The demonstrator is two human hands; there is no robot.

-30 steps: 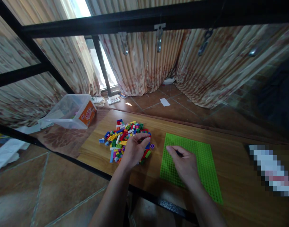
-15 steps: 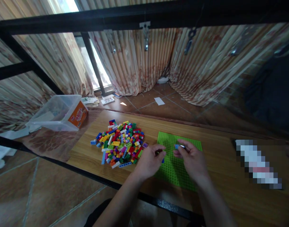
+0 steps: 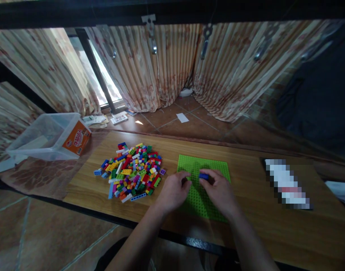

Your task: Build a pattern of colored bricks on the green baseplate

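Between the thumb and fingers of my right hand is a small dark blue toy brick. It is held over the green studded baseplate. My left hand hovers at the plate's left edge, its thumb and index finger curved with a gap between them and no brick visible there. To the left of that hand a heap of mixed coloured bricks is spread on the wooden table. A single purple brick lies at the heap's right side, close to my left hand.
A phone-like object with a pixelated screen lies on the table to the right. Beyond the table's left end stands a clear plastic bin with an orange label. Curtains hang behind, and a dark metal bar crosses the top.
The view has swung to the right. The brick in my right hand has turned and shows a dark blue side. A blue piece near my left thumb is no longer visible.
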